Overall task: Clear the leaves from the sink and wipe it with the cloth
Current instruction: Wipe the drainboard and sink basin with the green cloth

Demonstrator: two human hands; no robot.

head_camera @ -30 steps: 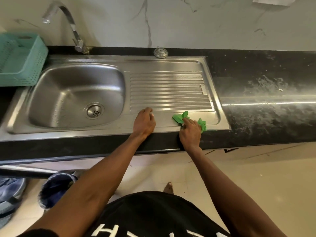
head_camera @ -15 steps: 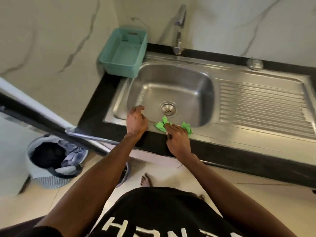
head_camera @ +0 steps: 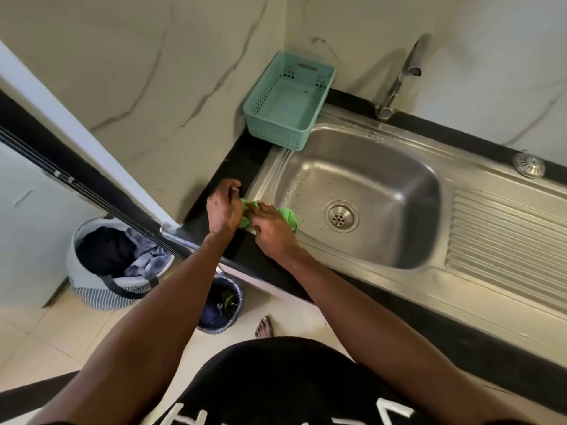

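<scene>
The steel sink [head_camera: 362,134] has a bare, wet basin with a round drain [head_camera: 340,216]; I see no leaves in it. A green cloth [head_camera: 289,216] lies on the sink's front left rim corner. My right hand [head_camera: 273,230] presses down on the cloth with its fingers stretched towards the left. My left hand [head_camera: 223,208] sits cupped on the black counter edge right against the cloth's left end, its fingers loosely curled. Most of the cloth is hidden under the two hands.
A teal plastic basket [head_camera: 288,99] stands on the counter at the sink's left back corner, next to the tap [head_camera: 402,72]. A strainer plug [head_camera: 528,165] lies behind the ribbed drainboard [head_camera: 506,237]. On the floor stand a small bin [head_camera: 221,305] holding leaves and a laundry basket [head_camera: 113,265].
Both hands slid the cloth left along the sink's front rim, from the drainboard past the basin to the front left corner. The view has turned left with them.
</scene>
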